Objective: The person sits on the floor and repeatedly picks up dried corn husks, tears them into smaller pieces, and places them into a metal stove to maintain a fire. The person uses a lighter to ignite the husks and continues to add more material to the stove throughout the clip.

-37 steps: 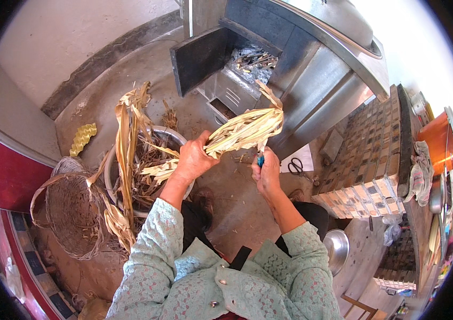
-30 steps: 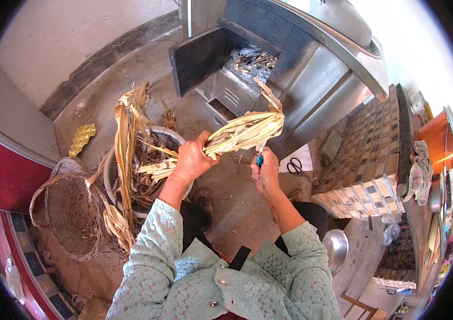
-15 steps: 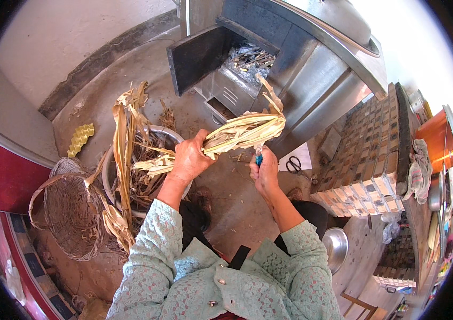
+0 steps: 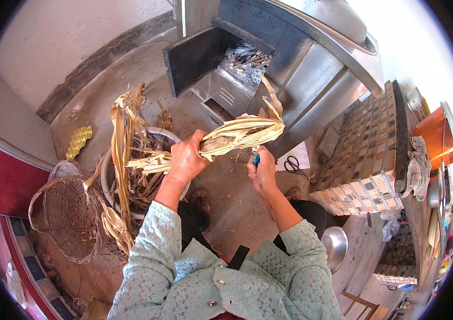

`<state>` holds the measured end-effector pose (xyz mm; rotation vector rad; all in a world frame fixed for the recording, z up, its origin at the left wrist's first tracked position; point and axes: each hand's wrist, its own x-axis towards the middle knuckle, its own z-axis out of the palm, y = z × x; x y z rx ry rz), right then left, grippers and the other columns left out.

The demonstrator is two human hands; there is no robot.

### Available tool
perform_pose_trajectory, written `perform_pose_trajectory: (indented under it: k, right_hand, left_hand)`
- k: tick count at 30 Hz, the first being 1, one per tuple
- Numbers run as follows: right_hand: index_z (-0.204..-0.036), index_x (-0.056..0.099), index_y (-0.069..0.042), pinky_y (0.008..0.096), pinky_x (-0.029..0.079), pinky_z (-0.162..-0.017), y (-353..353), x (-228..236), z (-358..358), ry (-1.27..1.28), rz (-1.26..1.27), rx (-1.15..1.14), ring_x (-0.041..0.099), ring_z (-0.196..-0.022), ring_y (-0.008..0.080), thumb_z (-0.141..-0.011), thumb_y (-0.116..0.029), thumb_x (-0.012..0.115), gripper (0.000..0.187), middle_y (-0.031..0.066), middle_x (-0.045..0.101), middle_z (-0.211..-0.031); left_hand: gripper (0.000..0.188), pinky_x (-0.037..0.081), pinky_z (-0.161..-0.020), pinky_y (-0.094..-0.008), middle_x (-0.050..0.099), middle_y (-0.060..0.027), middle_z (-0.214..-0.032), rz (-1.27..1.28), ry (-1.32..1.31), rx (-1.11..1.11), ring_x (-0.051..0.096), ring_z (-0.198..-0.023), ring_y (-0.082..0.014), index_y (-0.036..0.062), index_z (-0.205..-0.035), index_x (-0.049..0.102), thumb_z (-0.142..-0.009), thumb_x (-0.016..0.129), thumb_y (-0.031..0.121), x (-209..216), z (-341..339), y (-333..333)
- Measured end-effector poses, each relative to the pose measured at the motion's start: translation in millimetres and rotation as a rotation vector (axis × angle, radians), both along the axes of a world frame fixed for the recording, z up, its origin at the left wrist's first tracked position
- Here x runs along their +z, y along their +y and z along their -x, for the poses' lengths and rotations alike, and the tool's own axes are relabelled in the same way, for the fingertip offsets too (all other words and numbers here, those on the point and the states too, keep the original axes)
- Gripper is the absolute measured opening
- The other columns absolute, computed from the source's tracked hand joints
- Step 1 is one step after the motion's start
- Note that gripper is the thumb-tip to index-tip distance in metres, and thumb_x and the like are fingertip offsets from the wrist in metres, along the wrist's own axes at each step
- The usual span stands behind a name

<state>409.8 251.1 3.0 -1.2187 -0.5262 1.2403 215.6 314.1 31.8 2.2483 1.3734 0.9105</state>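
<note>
1. Left hand (image 4: 186, 158): fingers clenched round a husk bundle (image 4: 242, 134) in midair, long axis running rightward and away.
2. Right hand (image 4: 264, 173): nearer the far end, fingers wrapped round a blue lighter (image 4: 256, 159) just beside it.

Well left of my left fingers (image 4: 198, 141): one wavy yellow piece (image 4: 80, 142), on the floor. Same side, nearer me: one wicker basket (image 4: 72, 210), hoop handle; farther out, one red panel (image 4: 7, 173). Just right of my right fingers (image 4: 267, 163): one pair of scissors (image 4: 298, 169), dark, beside white paper (image 4: 302, 153). Farther right: one brick block (image 4: 357, 154); greyish cloth (image 4: 417, 168); one orange vessel (image 4: 433, 137). Right, nearer me: one shiny metal bowl (image 4: 336, 248).
</note>
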Motion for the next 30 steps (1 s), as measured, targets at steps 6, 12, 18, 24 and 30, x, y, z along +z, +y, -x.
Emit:
perform_pose_trajectory:
  k: [6,12,18,24,30]
  right_hand:
    - [-0.079,0.046,-0.012,0.0223,0.016,-0.032,1,-6,-1,0.044,-0.011,-0.042,0.028,-0.035,0.0063,-0.089,-0.036,0.046,0.025,-0.0017,0.037,-0.049]
    - [-0.079,0.045,-0.012,0.0223,0.017,-0.032,0,-3,0,0.022,-0.015,-0.021,0.028,-0.035,0.0065,-0.089,-0.036,0.046,0.026,-0.0020,0.037,-0.049]
    - [-0.080,0.045,-0.012,0.0226,0.018,-0.032,1,-6,2,0.023,0.011,-0.036,0.028,-0.035,0.0066,-0.089,-0.034,0.044,0.024,-0.0017,0.038,-0.049]
    - [-0.080,0.045,-0.012,0.0227,0.018,-0.033,0,-6,3,0.042,0.020,-0.003,0.028,-0.035,0.0070,-0.089,-0.032,0.041,0.022,-0.0010,0.038,-0.048]
    - [-0.079,0.044,-0.013,0.0233,0.019,-0.033,-2,-2,3,0.070,0.058,0.023,0.028,-0.035,0.0075,-0.091,-0.035,0.042,0.026,-0.0011,0.038,-0.049]
  left_hand:
    - [0.036,0.047,-0.063,-0.0431,0.064,-0.0129,-0.077,-0.022,0.001,0.003,0.062,-0.074,-0.0342,0.0099,-0.095,0.053,-0.065,0.072,0.015,2,0,-1]
    - [0.036,0.047,-0.063,-0.0427,0.064,-0.0130,-0.076,-0.019,0.014,0.001,0.062,-0.073,-0.0342,0.0103,-0.095,0.053,-0.064,0.071,0.013,2,1,-2]
    - [0.040,0.048,-0.064,-0.0418,0.064,-0.0133,-0.074,-0.047,0.017,-0.004,0.062,-0.071,-0.0342,0.0107,-0.098,0.053,-0.062,0.071,0.010,0,2,-2]
    - [0.044,0.046,-0.065,-0.0427,0.065,-0.0116,-0.082,-0.062,0.035,-0.010,0.062,-0.075,-0.0342,0.0111,-0.100,0.051,-0.061,0.073,0.012,-1,3,-2]
    - [0.046,0.047,-0.066,-0.0427,0.064,-0.0112,-0.087,-0.074,0.050,-0.006,0.062,-0.076,-0.0337,0.0104,-0.100,0.051,-0.060,0.074,0.011,-2,5,-2]
